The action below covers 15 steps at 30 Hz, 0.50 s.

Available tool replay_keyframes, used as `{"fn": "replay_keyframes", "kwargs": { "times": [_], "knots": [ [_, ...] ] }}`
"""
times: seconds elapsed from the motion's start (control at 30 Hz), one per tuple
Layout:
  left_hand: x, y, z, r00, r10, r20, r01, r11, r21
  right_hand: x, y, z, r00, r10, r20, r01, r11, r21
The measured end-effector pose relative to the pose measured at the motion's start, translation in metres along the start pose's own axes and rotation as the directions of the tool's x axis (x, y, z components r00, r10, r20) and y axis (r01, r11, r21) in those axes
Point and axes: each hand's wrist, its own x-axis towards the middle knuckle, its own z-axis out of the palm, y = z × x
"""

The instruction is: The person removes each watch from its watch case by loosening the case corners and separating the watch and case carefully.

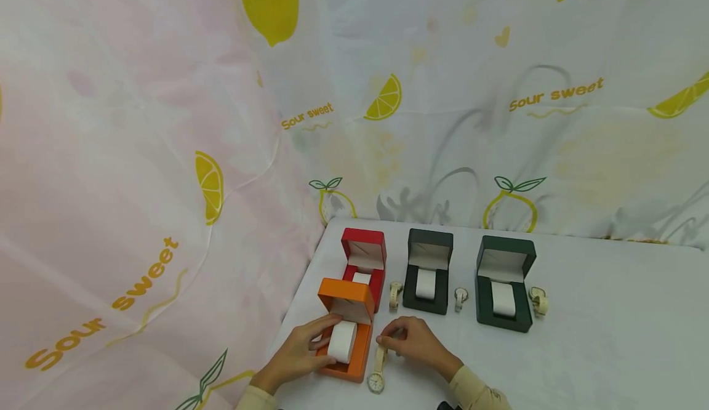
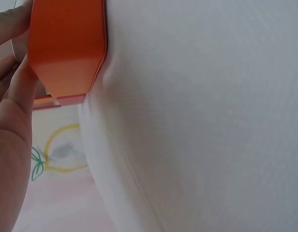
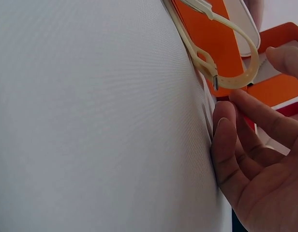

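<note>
An orange watch box (image 1: 360, 351) stands with its lid up and a white cushion (image 1: 341, 342) in its base. My left hand (image 1: 301, 351) reaches over the box's left side, with thumb and fingers at opposite ends of the cushion, gripping it. Beside the box on the right lies a cream-strapped watch (image 1: 376, 380), its round dial toward me. My right hand (image 1: 418, 341) is at the far end of its strap. In the right wrist view the thumb and fingers (image 3: 272, 116) stand apart around the looped strap (image 3: 253, 72), without a pinch on it.
Behind stand three more raised-lid boxes with white cushions: red (image 1: 364, 244), black (image 1: 430, 241) and dark green (image 1: 506, 256). Three watches lie among them: a cream one (image 1: 394, 296), a small pale one (image 1: 460, 299) and another cream one (image 1: 538, 301). A lemon-printed cloth (image 1: 432, 145) hangs behind the table.
</note>
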Motion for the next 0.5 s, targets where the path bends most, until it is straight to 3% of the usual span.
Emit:
{"fn": "replay_keyframes", "kwargs": {
  "times": [0.2, 0.5],
  "knots": [
    [0.0008, -0.0021, 0.0011, 1.000, -0.009, 0.008, 0.009, 1.000, 0.018, 0.0003, 0.0011, 0.0009, 1.000, -0.005, -0.001, 0.005, 1.000, -0.007],
    [0.0037, 0.0011, 0.0017, 0.999, 0.040, 0.029, -0.045, 0.985, 0.165, 0.0002, 0.0008, 0.0011, 1.000, -0.008, 0.000, 0.008, 1.000, -0.003]
  ]
}}
